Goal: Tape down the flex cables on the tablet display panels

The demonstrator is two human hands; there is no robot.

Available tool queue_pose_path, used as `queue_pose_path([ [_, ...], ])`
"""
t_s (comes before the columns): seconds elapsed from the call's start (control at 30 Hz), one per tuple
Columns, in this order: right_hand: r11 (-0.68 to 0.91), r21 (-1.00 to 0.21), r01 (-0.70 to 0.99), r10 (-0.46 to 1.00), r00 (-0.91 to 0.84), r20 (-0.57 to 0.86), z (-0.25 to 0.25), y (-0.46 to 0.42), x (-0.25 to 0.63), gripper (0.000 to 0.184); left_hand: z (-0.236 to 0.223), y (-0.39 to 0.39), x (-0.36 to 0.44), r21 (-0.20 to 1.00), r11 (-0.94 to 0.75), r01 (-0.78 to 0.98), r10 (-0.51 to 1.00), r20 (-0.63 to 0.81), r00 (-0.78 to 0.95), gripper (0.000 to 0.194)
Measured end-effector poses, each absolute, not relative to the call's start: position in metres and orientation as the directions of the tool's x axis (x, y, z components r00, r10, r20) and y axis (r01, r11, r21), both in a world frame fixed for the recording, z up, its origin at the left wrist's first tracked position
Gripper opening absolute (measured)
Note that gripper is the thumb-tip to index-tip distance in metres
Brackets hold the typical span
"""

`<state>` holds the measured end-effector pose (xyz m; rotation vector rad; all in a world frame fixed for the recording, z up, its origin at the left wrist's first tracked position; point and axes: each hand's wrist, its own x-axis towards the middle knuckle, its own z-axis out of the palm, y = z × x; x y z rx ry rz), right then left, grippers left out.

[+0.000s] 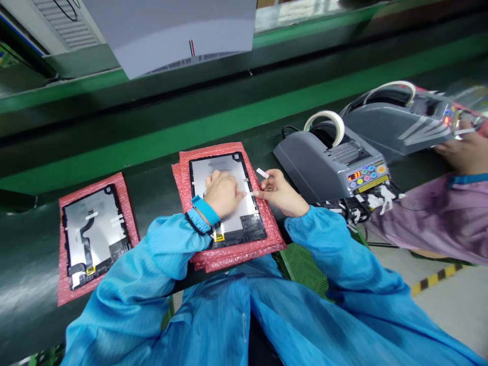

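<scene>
A tablet screen panel lies silver back up on pink bubble wrap. My left hand rests on its middle, fingers curled; what lies under them is hidden. A short white strip of tape stretches from my left hand's tip to the fingers of my right hand, which pinch its right end over the panel's right edge. Another white tape piece sticks up by my right index finger. A yellow connector patch shows at the panel's lower edge.
To the left, a second screen panel with a taped flex cable lies on bubble wrap. A grey tape dispenser stands on the right, with another dispenser beyond it. A co-worker's hand is at that one. A white board hangs ahead.
</scene>
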<state>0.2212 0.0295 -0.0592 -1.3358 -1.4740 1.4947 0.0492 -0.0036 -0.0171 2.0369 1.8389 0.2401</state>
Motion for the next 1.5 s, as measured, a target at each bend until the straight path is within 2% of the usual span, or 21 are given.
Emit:
queue_pose_path([
  [0.07,-0.182,-0.973,0.142,0.934,-0.283,-0.216,-0.059,0.030,0.226,0.055,-0.014,-0.002,0.045,0.406,-0.027,0.914,0.991,-0.111,0.079,0.015],
  [0.17,-0.094,-0.986,0.137,0.931,-0.339,-0.136,-0.050,0.029,0.234,0.041,-0.008,0.002,0.039,0.466,-0.006,0.885,0.998,-0.060,0.038,0.013],
  [0.3,0.052,-0.978,0.200,0.858,-0.510,-0.058,-0.031,0.026,0.234,0.022,0.001,0.006,0.037,0.584,-0.128,0.802,0.987,-0.003,0.160,0.015],
  [0.43,0.131,-0.958,0.254,0.813,-0.581,-0.043,-0.019,0.026,0.229,0.013,0.001,0.009,0.039,0.613,-0.186,0.768,0.973,0.007,0.231,0.016],
  [0.53,0.126,-0.941,0.315,0.831,-0.552,-0.073,-0.019,0.029,0.229,0.014,-0.005,0.011,0.037,0.629,-0.175,0.757,0.972,-0.012,0.235,0.015],
  [0.67,0.065,-0.942,0.330,0.893,-0.441,-0.093,-0.024,0.035,0.231,0.025,-0.012,0.013,0.033,0.665,-0.112,0.738,0.981,-0.044,0.188,0.016],
  [0.8,0.122,-0.917,0.379,0.878,-0.473,-0.078,-0.028,0.039,0.226,0.026,-0.013,0.013,0.033,0.711,-0.047,0.701,0.981,-0.099,0.165,0.018],
  [0.87,0.179,-0.892,0.416,0.870,-0.491,-0.055,-0.030,0.040,0.222,0.020,-0.013,0.013,0.035,0.696,-0.025,0.717,0.981,-0.120,0.151,0.019],
  [0.97,0.232,-0.849,0.474,0.879,-0.477,-0.026,-0.034,0.043,0.218,0.011,-0.014,0.012,0.039,0.603,-0.011,0.797,0.987,-0.119,0.104,0.020],
  [1.1,0.257,-0.814,0.521,0.881,-0.472,-0.023,-0.041,0.046,0.217,0.009,-0.019,0.010,0.044,0.505,-0.014,0.863,0.992,-0.099,0.074,0.021],
  [1.5,0.225,-0.779,0.585,0.874,-0.475,-0.105,-0.037,0.049,0.215,0.012,-0.022,0.006,0.046,0.454,-0.042,0.890,0.988,-0.115,0.105,0.022],
])
